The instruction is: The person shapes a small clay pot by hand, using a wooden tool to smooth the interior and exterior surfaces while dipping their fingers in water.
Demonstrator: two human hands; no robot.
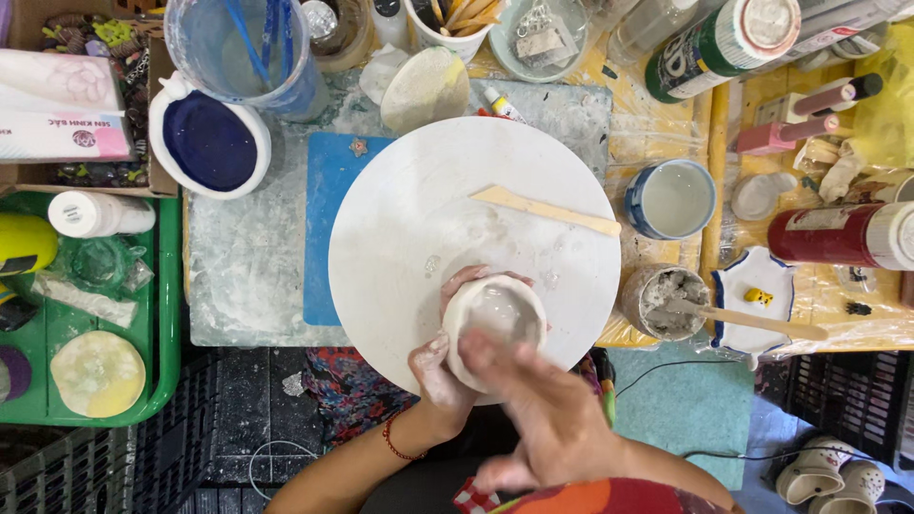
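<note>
left hand (440, 366) cups clay bowl (495, 319) | right hand (538, 405) blurred, fingers spread on rim | wooden stick (547, 211) upper right on round board (400, 238) | blue dish (211, 143) upper left

Small white clay bowl (495, 319) — upright, on turntable (419, 238).

Bare forearms; hands (495, 390) smeared with pale clay; a red cord bracelet (398, 443) on the left wrist.

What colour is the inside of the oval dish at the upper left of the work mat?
Dark blue inside the oval dish, with a white rim; the head view shows it clearly.
</note>
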